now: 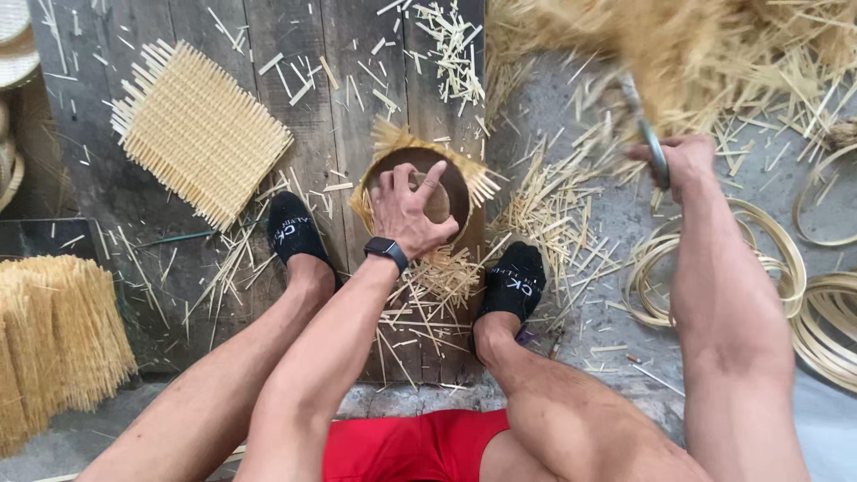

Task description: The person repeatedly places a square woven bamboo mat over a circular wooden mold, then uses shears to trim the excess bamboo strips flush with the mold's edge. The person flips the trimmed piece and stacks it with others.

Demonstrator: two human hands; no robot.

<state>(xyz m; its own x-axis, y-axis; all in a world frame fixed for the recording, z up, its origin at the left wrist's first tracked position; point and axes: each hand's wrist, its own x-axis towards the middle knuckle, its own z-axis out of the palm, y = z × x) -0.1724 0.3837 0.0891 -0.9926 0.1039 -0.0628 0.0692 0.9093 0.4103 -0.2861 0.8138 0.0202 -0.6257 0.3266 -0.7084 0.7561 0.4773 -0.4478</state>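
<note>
My left hand (406, 210) presses down on a round dark wooden mould (460, 192) that sits on a woven bamboo mat, whose frayed strip ends (482, 183) stick out around the rim. My right hand (686, 161) is raised to the right and grips a knife with a metal blade (656, 156), its upper part blurred against the pile of straw. The mould rests on dark wooden planks (357, 98) between my two feet in black socks (295, 230).
A square woven bamboo mat (198, 129) lies on the planks at upper left. A bundle of bamboo strips (54, 335) stands at left. Coiled bamboo hoops (803, 295) lie at right. Loose offcuts litter the ground, with a large shavings pile (696, 54) at top right.
</note>
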